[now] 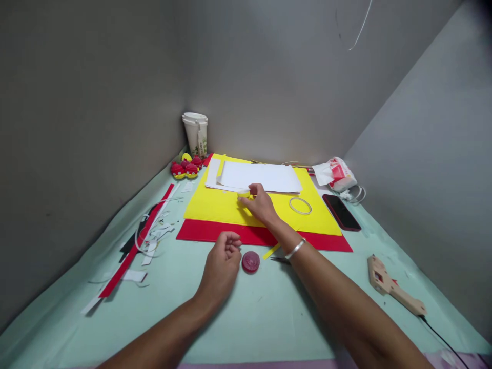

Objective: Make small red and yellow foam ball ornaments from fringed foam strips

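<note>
Yellow piece (pixel 243 194), small and apparently rounded, sits in a narrow pinch between the thumb and fingers of the right hand (pixel 262 206), over the yellow sheet (pixel 209 205) and just short of the near edge of the white sheets (pixel 261 176). The relation that seems to matter most is its place against the dark red disc (pixel 250 262): the disc lies on the desk (pixel 265 328), almost straight toward the desk's near edge from the pinch, past the near edge of the red sheet (pixel 203 230) and well apart from the piece. The left hand (pixel 225 259) is clearly the nearer one to the disc, which is just beside its fingers; whether they touch is hard to say. That hand is loosely curled, and I cannot tell whether anything is tucked in its palm. Being round, the disc offers no long axis; the piece is too small for its axis to be read, and the fingertips partly cover it. The right forearm hides one end of a thin dark tool (pixel 280 260), so its kind stays unclear. Near the desk's right edge, the cord (pixel 442 336) of the glue gun (pixel 395 289) runs out of view.
</note>
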A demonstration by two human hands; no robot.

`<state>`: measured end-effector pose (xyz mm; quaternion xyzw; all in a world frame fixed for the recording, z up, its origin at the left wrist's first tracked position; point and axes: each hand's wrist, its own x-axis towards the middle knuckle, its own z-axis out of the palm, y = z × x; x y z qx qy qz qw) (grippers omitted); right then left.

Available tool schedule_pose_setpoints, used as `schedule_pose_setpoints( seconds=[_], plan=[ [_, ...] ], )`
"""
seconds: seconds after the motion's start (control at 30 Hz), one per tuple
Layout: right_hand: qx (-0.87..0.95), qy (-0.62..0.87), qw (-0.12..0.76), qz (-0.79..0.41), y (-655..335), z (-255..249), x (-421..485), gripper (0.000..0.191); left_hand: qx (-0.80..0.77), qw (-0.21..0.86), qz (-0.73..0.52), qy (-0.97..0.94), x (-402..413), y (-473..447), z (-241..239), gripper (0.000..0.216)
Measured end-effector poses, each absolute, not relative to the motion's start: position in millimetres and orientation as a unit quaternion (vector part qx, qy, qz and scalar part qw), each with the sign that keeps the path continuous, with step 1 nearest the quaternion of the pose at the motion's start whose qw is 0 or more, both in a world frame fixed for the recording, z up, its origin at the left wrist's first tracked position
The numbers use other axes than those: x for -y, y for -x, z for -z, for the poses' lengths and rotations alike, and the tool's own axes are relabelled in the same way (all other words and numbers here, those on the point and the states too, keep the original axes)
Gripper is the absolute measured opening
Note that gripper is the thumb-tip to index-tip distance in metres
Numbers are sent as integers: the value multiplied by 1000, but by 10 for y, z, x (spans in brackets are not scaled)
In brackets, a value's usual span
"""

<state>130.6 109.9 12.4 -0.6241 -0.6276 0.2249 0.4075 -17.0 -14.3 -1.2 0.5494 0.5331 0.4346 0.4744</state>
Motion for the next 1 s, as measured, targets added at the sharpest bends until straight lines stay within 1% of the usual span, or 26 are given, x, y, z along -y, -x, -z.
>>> schedule_pose_setpoints(
  seconds=[0.17, 0.27, 0.4, 0.53, 0.6, 0.67, 0.77, 1.0],
  plan=[
    [658, 525, 456, -289, -1456, -235, -401, 46, -514, 484, -451, -546, 141, 163, 39, 14],
    [606, 456, 517, -396, -1573, -211, 43, 46, -510, 476, -455, -554, 156, 160, 56, 14],
    [549, 431, 548, -461, -1666, -146, 399, 45, -503, 405, -468, -603, 240, 169, 23, 14],
    [549, 413, 540, -487, -1654, -116, 506, 42, -407, 274, -501, -713, 358, 185, -49, 16],
    [552, 407, 530, -499, -1639, -106, 517, 41, -350, 229, -503, -756, 400, 189, -78, 20],
    [557, 400, 523, -506, -1635, -94, 524, 42, -320, 212, -495, -779, 422, 192, -95, 27],
    [575, 391, 511, -506, -1653, -80, 535, 43, -303, 213, -487, -791, 428, 193, -95, 33],
    [610, 400, 489, -479, -1674, -73, 547, 41, -295, 180, -499, -795, 390, 170, -67, 25]
  ],
)
